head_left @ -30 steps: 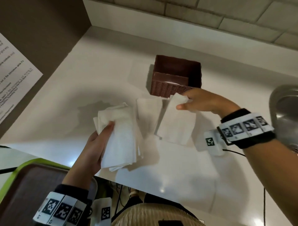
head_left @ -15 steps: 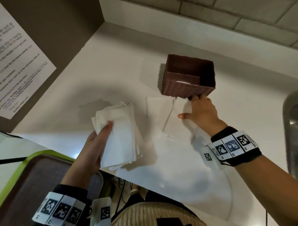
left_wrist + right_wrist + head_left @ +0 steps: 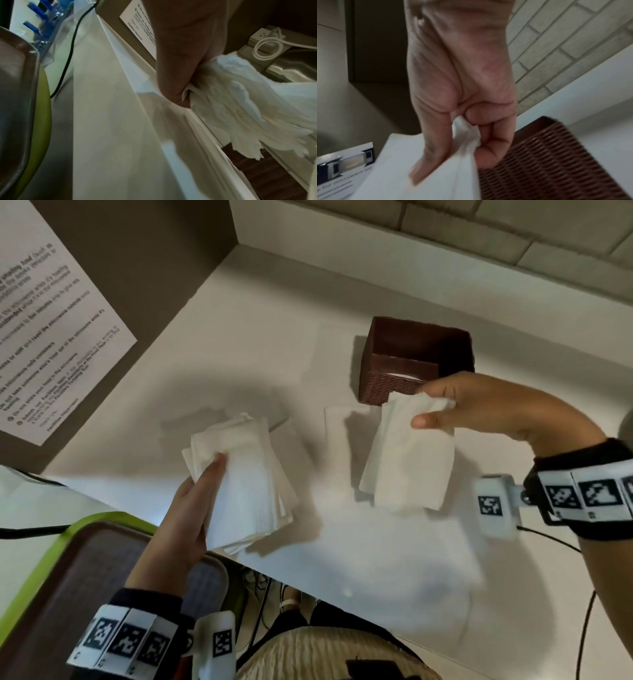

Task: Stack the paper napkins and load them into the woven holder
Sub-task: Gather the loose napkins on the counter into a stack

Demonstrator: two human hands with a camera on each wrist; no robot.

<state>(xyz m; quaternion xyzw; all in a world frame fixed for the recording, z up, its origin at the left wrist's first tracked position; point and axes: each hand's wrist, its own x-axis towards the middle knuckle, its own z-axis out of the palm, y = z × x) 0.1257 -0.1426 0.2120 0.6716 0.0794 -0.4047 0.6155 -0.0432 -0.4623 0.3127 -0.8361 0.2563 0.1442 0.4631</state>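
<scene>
While head cam hides it, R-wrist shows fingers [image 3: 485, 136] pinching napkin [image 3: 412, 175].

napkins [image 3: 246, 474] white | holder [image 3: 387, 381] dark brown (ribbed weave) | tray [image 3: 51, 570] lime-green rim

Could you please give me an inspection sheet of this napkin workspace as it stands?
Surface: white counter, one flat napkin lying on it.
Job's things: brown woven holder upright, something white inside; napkin stack; lifted napkins.
Clutter: green-rimmed tray beyond the counter's near edge.
Hands: left hand grips the napkin stack; right hand pinches the lifted napkins.
Cables: black cable near the right wrist; white coiled cable by a socket.
Surroundings: posted notice, tiled wall.
</scene>
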